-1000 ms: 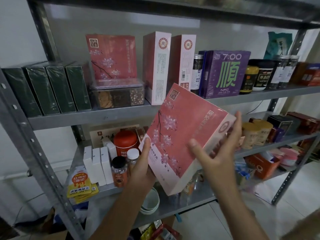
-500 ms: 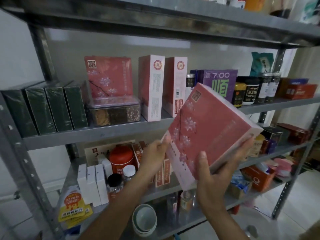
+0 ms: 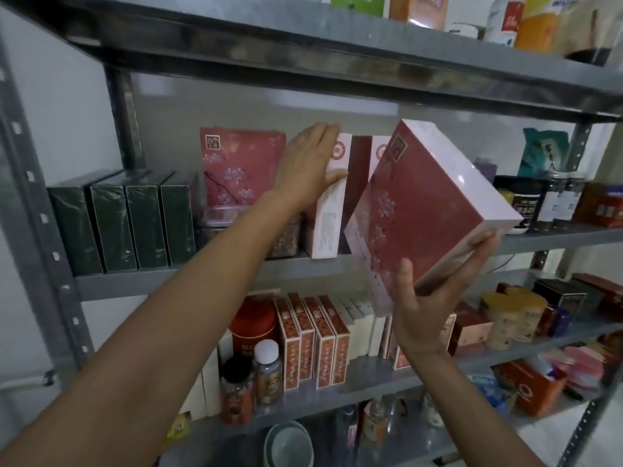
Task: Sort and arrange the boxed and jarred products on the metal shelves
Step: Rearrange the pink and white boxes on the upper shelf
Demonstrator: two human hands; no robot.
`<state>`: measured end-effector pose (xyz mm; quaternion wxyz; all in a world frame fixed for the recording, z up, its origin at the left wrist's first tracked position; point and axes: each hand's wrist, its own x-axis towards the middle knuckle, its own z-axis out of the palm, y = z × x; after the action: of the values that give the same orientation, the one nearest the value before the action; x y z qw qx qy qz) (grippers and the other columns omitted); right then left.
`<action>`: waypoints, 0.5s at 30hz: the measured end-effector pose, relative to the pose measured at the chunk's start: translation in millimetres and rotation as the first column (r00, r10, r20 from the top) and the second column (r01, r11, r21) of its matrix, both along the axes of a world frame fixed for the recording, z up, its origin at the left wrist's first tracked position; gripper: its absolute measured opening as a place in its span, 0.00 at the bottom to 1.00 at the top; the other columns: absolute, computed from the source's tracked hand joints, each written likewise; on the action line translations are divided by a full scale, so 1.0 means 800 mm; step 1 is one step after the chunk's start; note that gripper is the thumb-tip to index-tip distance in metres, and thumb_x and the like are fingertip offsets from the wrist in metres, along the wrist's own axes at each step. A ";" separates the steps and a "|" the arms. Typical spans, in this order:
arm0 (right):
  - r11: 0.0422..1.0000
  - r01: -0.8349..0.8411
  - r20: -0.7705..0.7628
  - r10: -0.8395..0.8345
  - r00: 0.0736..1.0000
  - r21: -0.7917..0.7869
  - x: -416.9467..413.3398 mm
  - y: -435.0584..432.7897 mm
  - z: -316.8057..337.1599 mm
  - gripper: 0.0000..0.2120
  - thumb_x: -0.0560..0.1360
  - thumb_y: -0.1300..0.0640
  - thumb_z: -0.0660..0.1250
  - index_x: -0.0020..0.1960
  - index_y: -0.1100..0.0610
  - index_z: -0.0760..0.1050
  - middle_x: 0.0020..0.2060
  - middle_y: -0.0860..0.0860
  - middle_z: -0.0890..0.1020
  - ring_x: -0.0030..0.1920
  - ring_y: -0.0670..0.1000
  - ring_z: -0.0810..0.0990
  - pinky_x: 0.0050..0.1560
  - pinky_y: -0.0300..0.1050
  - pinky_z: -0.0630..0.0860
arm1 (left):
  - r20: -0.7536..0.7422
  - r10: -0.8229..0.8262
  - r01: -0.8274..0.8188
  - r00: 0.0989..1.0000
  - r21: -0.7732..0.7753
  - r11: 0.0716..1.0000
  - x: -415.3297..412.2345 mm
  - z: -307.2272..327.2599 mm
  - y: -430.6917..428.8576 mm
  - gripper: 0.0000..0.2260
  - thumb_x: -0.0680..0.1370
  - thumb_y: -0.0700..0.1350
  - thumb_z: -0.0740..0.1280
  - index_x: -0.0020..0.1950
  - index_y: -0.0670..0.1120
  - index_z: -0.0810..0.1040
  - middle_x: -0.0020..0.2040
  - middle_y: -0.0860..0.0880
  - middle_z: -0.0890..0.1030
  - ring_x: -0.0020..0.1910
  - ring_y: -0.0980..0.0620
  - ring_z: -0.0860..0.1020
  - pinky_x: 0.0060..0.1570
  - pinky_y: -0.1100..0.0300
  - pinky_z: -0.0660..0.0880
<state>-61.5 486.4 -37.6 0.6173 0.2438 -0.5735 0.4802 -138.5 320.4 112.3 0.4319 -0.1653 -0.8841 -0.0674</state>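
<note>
My right hand (image 3: pixel 428 308) holds a large pink box with a blossom print (image 3: pixel 424 210) from below, tilted, in front of the middle metal shelf (image 3: pixel 188 281). My left hand (image 3: pixel 308 170) reaches onto that shelf and grips the top of a tall white and red box (image 3: pixel 328 224), thumb on its front. A second tall box of the same kind (image 3: pixel 362 156) stands just right of it, partly hidden by the pink box. A matching pink blossom box (image 3: pixel 241 166) stands behind a clear plastic container (image 3: pixel 219 217).
Several dark green boxes (image 3: pixel 124 220) stand at the shelf's left. Dark jars (image 3: pixel 556 200) and red boxes stand at its right. The shelf below carries a red tin (image 3: pixel 249 323), orange patterned boxes (image 3: pixel 312 338), jars and cartons. Stacked bowls (image 3: pixel 288 444) sit lower down.
My left hand let go of the pink box and went up to the tall white and red box. My right hand alone now carries the pink box, raised higher and to the right.
</note>
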 end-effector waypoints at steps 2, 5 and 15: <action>1.000 -0.018 0.020 0.017 1.000 0.016 -0.007 -0.004 -0.006 0.42 0.76 0.60 0.63 0.78 0.44 0.40 0.75 0.28 0.46 0.76 0.36 0.49 0.73 0.34 0.55 | -0.037 -0.029 0.032 0.999 0.074 0.997 -0.006 -0.007 -0.011 0.29 0.75 0.52 0.71 0.72 0.44 0.66 0.69 0.45 0.70 0.67 0.45 0.69 0.63 0.52 0.67; 0.997 0.034 0.005 -0.035 0.999 0.076 -0.015 -0.010 -0.012 0.43 0.75 0.60 0.63 0.77 0.38 0.39 0.75 0.29 0.48 0.74 0.33 0.51 0.71 0.30 0.57 | -0.051 -0.037 0.042 0.998 0.101 0.994 -0.006 -0.006 -0.021 0.27 0.74 0.52 0.72 0.69 0.44 0.68 0.66 0.45 0.72 0.64 0.44 0.70 0.57 0.52 0.69; 0.956 0.217 0.098 -0.239 0.966 0.198 -0.052 -0.014 0.032 0.31 0.81 0.41 0.55 0.76 0.48 0.43 0.68 0.55 0.63 0.61 0.49 0.69 0.51 0.50 0.78 | -0.063 -0.051 0.056 0.997 0.084 0.995 -0.005 -0.008 -0.018 0.27 0.74 0.52 0.72 0.69 0.45 0.68 0.65 0.46 0.71 0.64 0.46 0.69 0.55 0.51 0.70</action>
<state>-103.1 474.9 -11.7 0.6072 0.2027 -0.6766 0.3639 -142.7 306.3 106.1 0.4632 -0.1725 -0.8621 -0.1116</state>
